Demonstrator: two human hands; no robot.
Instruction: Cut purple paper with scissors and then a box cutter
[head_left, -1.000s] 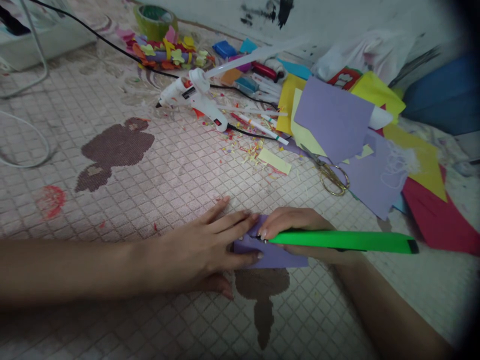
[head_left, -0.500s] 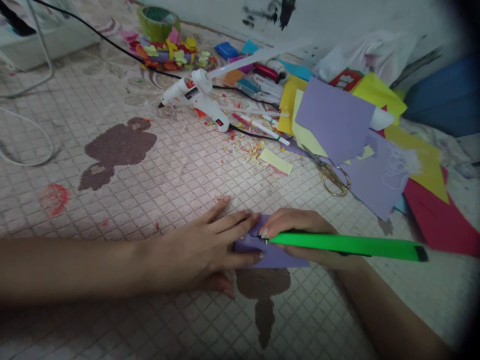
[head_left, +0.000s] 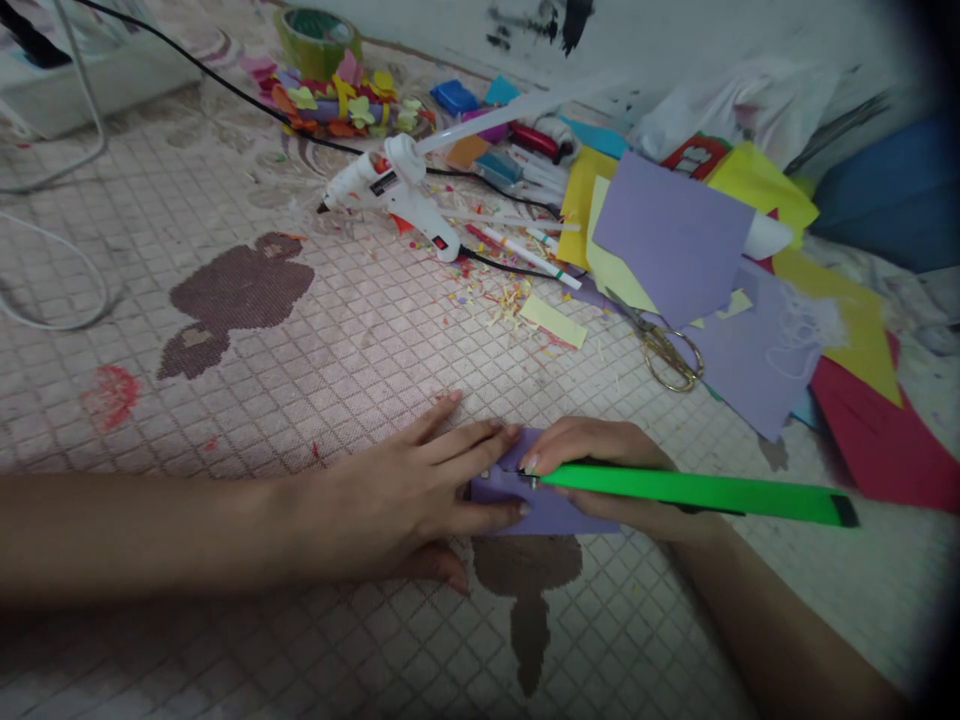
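Observation:
My left hand (head_left: 405, 485) lies with fingers spread, pressing a small piece of purple paper (head_left: 559, 515) against the cloth. From the right, my right hand (head_left: 607, 445) grips a long green utility knife (head_left: 697, 490) with a black end. Its metal front sits over the paper, close to my left fingertips. The handle points right, across my right wrist. Fingers partly hide the knife's tip and the paper's left side.
A white glue gun (head_left: 397, 190) lies beyond my hands, with paper scraps beside it. Gold-handled scissors (head_left: 671, 360) rest by coloured paper sheets (head_left: 675, 240) on the right. Tape (head_left: 319, 45) and a power strip (head_left: 90, 85) stand at the back left.
Hardly anything differs. Both hands, the knife and the purple paper keep almost the same place; the view has shifted very slightly.

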